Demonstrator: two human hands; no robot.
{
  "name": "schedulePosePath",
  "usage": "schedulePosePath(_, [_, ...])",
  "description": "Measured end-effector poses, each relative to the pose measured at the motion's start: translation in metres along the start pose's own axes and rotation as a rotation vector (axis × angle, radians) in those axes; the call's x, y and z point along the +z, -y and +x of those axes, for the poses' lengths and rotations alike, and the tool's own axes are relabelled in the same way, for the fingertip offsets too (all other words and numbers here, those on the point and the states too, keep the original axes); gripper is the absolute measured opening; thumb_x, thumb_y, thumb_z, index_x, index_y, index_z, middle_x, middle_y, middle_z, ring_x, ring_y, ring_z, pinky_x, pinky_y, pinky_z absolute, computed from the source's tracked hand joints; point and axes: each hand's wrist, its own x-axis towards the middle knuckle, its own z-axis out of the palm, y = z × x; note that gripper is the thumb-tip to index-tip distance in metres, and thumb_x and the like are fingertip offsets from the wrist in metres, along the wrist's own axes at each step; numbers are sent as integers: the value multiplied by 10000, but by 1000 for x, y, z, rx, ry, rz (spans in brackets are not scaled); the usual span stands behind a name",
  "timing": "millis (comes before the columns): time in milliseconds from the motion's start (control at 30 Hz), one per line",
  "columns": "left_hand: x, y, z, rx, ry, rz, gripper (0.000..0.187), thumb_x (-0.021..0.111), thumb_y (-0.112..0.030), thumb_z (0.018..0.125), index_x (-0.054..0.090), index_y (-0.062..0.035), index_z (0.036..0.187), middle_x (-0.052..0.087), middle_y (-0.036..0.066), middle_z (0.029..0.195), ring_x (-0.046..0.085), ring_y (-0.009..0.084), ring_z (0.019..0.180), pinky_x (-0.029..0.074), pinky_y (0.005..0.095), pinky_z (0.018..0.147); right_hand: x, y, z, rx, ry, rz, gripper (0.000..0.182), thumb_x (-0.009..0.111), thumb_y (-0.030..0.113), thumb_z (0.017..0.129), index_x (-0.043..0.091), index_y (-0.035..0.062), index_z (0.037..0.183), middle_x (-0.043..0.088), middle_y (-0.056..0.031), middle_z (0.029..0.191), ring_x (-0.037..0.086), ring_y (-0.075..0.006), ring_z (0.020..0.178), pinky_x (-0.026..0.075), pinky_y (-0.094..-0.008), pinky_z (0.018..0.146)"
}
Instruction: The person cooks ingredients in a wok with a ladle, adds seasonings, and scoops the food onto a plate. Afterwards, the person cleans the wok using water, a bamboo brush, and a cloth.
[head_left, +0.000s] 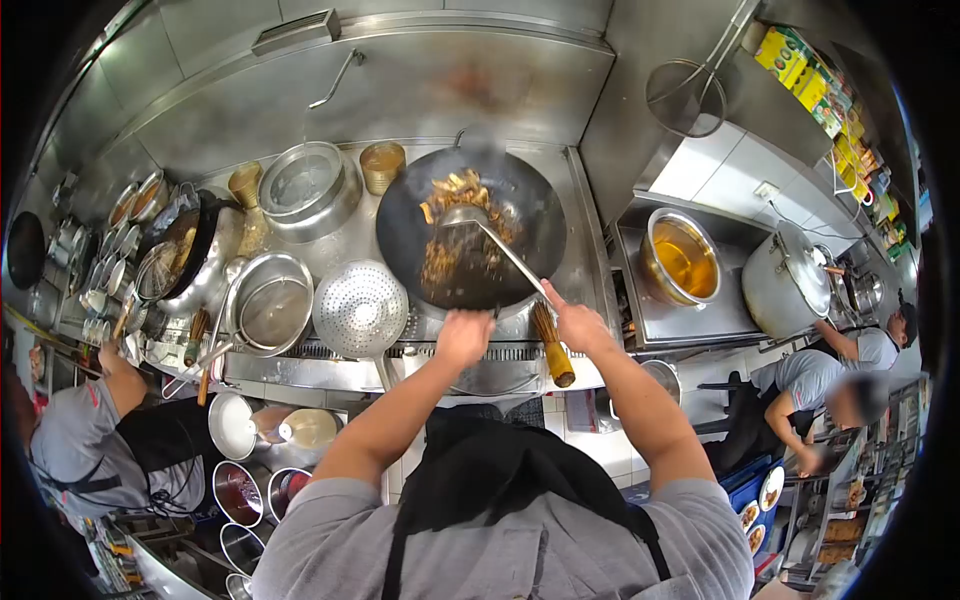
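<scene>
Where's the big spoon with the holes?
In the head view, the holey spoon is left of the black wok, beside a round strainer.

To the right of my right hand sit a steel pot of amber liquid and a lidded stockpot; left of my left hand, a perforated skimmer and a strainer.

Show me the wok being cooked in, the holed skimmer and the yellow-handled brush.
Wok [405, 220]: head view, bare inner wall, left side.
Skimmer [360, 308]: head view, middle of the holed bowl.
Brush [557, 360]: head view, yellow handle.
</scene>
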Motion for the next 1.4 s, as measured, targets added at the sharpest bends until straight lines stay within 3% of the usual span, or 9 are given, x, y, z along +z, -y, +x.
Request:
schedulePosePath(100, [-41, -30, -66, -15, 336, -54, 404, 620, -438, 902, 648, -96, 689, 650, 162, 656, 650, 387, 643, 530, 489, 624, -51, 4, -55, 19, 119, 39, 832, 487, 89, 875, 103, 332, 1572, 648, -305, 1093, 633, -434, 1040, 478, -517, 937])
schedulePosePath(300, [-80, -35, 42, -67, 88, -46, 463, 590, -479, 909, 644, -86, 671, 648, 173, 671, 652, 389, 673, 518, 496, 611, -41, -101, -75, -412, 126, 331, 838, 590, 90, 874, 183, 336, 1564, 548, -245, 1355, 641, -367, 1092, 484, -412, 967])
schedulePosePath(633, [-56, -83, -59, 0, 177, -82, 435, 621, -482, 890, 666, -94, 698, 683, 162, 716, 683, 374, 694, 555, 492, 669, -83, -51, -93, 42, 31, 121, 839, 532, 80, 857, 138, 273, 1573, 650, -300, 1055, 638, -465, 915, 481, -536, 851])
schedulePosePath(700, [-79, -87, -21, -29, 181, -52, 457, 609, -499, 896, 655, -98, 681, 662, 152, 677, 672, 373, 670, 545, 492, 631, -63, -101, -100, -403, -163, 305, 827, 550, 50, 850, 211, 285, 1567, 670, -217, 1124, 668, -345, 752, 525, -452, 731])
schedulePosePath(767, [-77, -66, 27, -22, 118, -45, 476, 573, -496, 921, 650, -83, 697, 654, 156, 665, 666, 380, 671, 539, 493, 642, -100, -79, -106, -178, 155, 519, 819, 555, 23, 842, 267, 297, 1558, 649, -113, 1173, 573, -179, 653, 506, -326, 632])
schedulePosePath(833, [-63, -38, 62, -62, 66, 6, 422, 585, -432, 925, 644, -68, 721, 673, 180, 740, 669, 388, 731, 523, 513, 645, -105, -62, -95, 22, 414, 540, 774, 549, 55, 874, 284, 336, 1544, 660, -186, 1167, 680, -333, 859, 509, -409, 824])
schedulePosePath(967, [18, -9, 23, -26, -136, 83, 375, 619, -378, 909, 637, -59, 711, 660, 192, 694, 656, 412, 675, 518, 528, 644, -14, -37, -9, -80, 55, -52, 920, 466, -9, 826, 77, 370, 1569, 675, -257, 1042, 693, -366, 851, 529, -502, 773])
schedulePosePath(1267, [-44, -15, 34, -134, -4, -48, 395, 633, -425, 881, 645, -88, 676, 657, 170, 680, 658, 375, 672, 521, 512, 630, -27, -47, -104, -17, 98, 207, 818, 564, 137, 884, 160, 382, 1552, 666, -272, 1031, 638, -456, 928, 489, -529, 857])
schedulePosePath(1400, [-47, 22, 17, -27, -282, -408, 381, 701, -167, 834, 601, -58, 1185, 575, 189, 1239, 516, 376, 1192, 401, 440, 1031, -11, -67, -85, -39, 17, 306, 817, 572, 94, 862, 208, 347, 1548, 610, -273, 1219, 584, -461, 1089, 460, -495, 971])
